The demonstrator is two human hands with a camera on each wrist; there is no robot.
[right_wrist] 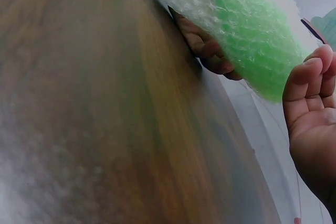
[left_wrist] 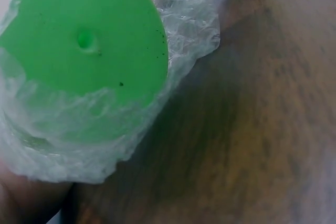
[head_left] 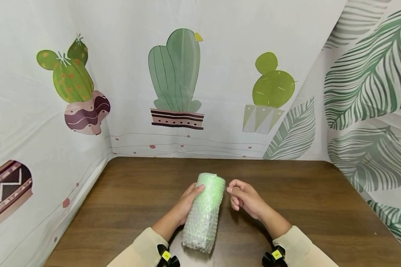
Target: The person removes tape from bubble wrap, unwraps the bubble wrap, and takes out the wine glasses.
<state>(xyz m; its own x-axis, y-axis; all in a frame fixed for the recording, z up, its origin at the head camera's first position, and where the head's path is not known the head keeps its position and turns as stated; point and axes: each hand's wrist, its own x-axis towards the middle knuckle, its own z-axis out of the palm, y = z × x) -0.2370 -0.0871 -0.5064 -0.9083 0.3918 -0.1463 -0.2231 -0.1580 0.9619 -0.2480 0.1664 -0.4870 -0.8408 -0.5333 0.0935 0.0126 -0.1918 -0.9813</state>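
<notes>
A green cylinder [left_wrist: 126, 9] is rolled up in clear bubble wrap [head_left: 198, 226]. In the head view it leans, with its greener end up and away from me. My left hand [head_left: 187, 200] grips it from the left, thumb across the front; the fingers behind it show in the right wrist view as fingertips [right_wrist: 215, 61]. The left wrist view shows the cylinder's flat round end, which has a small dimple in the middle, with wrap bunched around its edge. Just right of the upper end, my right hand [head_left: 247, 198] has loosely curled fingers and holds nothing visible.
Both forearms reach over a brown wooden table [head_left: 137, 185]. A white cloth [head_left: 220, 74] printed with cacti hangs behind and to the left; a leaf-printed cloth [head_left: 371, 92] hangs on the right. Black bands [head_left: 167, 256] sit on both wrists.
</notes>
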